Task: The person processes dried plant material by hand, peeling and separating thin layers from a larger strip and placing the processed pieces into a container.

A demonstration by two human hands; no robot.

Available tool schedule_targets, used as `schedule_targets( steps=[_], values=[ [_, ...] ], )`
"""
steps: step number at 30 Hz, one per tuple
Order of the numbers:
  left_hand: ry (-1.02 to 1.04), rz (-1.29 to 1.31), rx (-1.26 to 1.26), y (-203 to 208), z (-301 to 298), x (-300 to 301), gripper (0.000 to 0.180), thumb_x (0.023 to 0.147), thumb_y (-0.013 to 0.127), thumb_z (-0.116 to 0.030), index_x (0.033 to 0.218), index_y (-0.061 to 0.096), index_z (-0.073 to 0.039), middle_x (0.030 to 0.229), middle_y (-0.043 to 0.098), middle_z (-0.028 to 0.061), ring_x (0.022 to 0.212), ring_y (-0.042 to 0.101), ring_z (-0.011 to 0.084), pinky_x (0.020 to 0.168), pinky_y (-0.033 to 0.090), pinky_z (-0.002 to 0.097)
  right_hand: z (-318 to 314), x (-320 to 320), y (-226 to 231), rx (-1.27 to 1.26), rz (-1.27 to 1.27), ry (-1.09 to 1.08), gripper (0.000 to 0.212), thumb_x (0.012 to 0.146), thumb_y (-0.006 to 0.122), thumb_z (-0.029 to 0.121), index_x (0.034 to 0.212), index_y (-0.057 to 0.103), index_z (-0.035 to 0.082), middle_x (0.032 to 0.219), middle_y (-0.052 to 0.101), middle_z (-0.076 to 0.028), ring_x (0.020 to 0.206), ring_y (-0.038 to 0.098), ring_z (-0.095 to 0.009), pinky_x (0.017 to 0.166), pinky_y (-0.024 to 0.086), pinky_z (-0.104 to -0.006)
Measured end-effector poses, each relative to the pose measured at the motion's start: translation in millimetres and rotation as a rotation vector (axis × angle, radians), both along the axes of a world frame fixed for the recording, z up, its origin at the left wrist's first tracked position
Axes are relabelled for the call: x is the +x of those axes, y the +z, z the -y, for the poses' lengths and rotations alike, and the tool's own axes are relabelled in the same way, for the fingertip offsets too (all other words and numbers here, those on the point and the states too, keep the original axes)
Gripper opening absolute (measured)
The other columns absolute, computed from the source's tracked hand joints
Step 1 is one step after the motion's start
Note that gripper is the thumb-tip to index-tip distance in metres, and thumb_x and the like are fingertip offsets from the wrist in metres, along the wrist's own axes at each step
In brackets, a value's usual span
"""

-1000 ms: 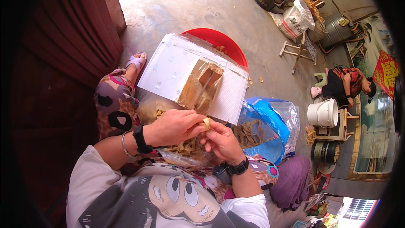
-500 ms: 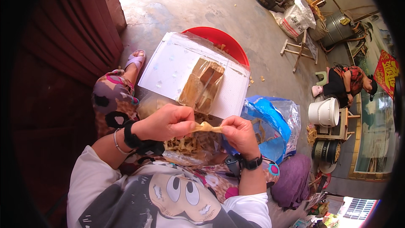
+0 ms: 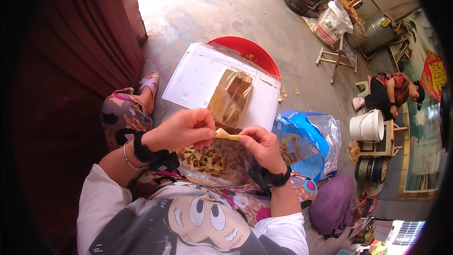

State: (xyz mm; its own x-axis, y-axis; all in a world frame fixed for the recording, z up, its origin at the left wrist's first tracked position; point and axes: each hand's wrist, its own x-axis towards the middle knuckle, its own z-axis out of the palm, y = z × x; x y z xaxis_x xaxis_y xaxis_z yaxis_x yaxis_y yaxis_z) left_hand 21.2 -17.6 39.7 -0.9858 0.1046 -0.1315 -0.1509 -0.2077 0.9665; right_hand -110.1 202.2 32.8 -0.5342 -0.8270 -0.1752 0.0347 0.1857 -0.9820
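Note:
A pale yellow knotted strip [image 3: 228, 135], which looks like bean curd skin, is stretched between my two hands. My left hand [image 3: 185, 130] pinches one end between thumb and fingers, close to the thicker knotted part. At the other end, the thumb and forefinger of my right hand [image 3: 262, 147] are closed on the strip. Below my hands, on my lap, a clear plastic bag holds a heap of similar knotted pieces [image 3: 202, 161]. Just beyond is a white board [image 3: 186, 79] with a brown wooden block [image 3: 224, 98] on it, partly under clear film.
The board rests over a red basin [image 3: 268, 61]. To the right stands a blue plastic bag [image 3: 320, 148] with flat strips inside. Farther right are a white bucket [image 3: 365, 126], a folding stool [image 3: 337, 59], a white sack [image 3: 332, 23] and two other people.
My hands have drawn slightly closer together, and the strip between them looks shorter, its thick part nearer my left hand. The heap in the bag shows more, and the view has shifted a little.

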Motion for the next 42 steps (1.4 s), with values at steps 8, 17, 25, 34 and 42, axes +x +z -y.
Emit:
schedule_targets(
  steps=[8,17,25,34,42],
  values=[
    [-0.179,0.249,0.013,32,21,-27,0.015,0.094,0.053,-0.019,0.097,0.048,-0.005,0.082,0.064,0.0074,0.068,0.062,0.0112,0.06,0.051,0.0222,7,-6,-5,-0.144,-0.103,-0.017,0.01,0.088,0.064,0.009,0.095,0.062,0.002,0.078,0.056,0.005,0.068,0.046,-0.002,0.06,0.038,-0.0167],
    [-0.326,0.378,0.411,5,26,-36,0.014,0.092,0.057,-0.019,0.094,0.048,-0.008,0.088,0.066,0.0131,0.074,0.066,0.0166,0.061,0.054,0.0277,9,3,-1,-0.109,-0.156,0.04,0.009,0.087,0.064,0.007,0.094,0.063,0.002,0.078,0.058,0.003,0.069,0.049,-0.004,0.061,0.04,-0.0185],
    [-0.287,0.339,0.381,-4,13,-29,0.012,0.091,0.058,-0.012,0.092,0.048,-0.005,0.08,0.065,0.01,0.069,0.064,0.0143,0.057,0.052,0.024,14,7,2,-0.09,-0.257,0.067,0.011,0.087,0.064,0.008,0.095,0.062,0.001,0.072,0.058,0.0,0.064,0.05,-0.004,0.057,0.041,-0.0194],
    [-0.093,-0.055,-0.334,0,22,-31,0.006,0.084,0.058,-0.006,0.084,0.053,-0.005,0.066,0.057,0.0029,0.059,0.055,0.0137,0.054,0.044,0.0255,16,-2,3,0.023,-0.317,0.057,0.012,0.088,0.062,0.009,0.097,0.061,0.001,0.075,0.058,0.0,0.067,0.05,-0.006,0.06,0.043,-0.0204],
    [0.234,-0.609,-1.31,-15,16,-47,0.02,0.074,0.065,-0.005,0.092,0.059,-0.005,0.085,0.061,0.0064,0.079,0.059,0.0245,0.066,0.049,0.0332,31,-12,-9,0.199,-0.744,-0.17,0.015,0.089,0.06,0.015,0.095,0.061,0.001,0.073,0.063,-0.007,0.066,0.061,-0.013,0.06,0.048,-0.0264]
  ],
)
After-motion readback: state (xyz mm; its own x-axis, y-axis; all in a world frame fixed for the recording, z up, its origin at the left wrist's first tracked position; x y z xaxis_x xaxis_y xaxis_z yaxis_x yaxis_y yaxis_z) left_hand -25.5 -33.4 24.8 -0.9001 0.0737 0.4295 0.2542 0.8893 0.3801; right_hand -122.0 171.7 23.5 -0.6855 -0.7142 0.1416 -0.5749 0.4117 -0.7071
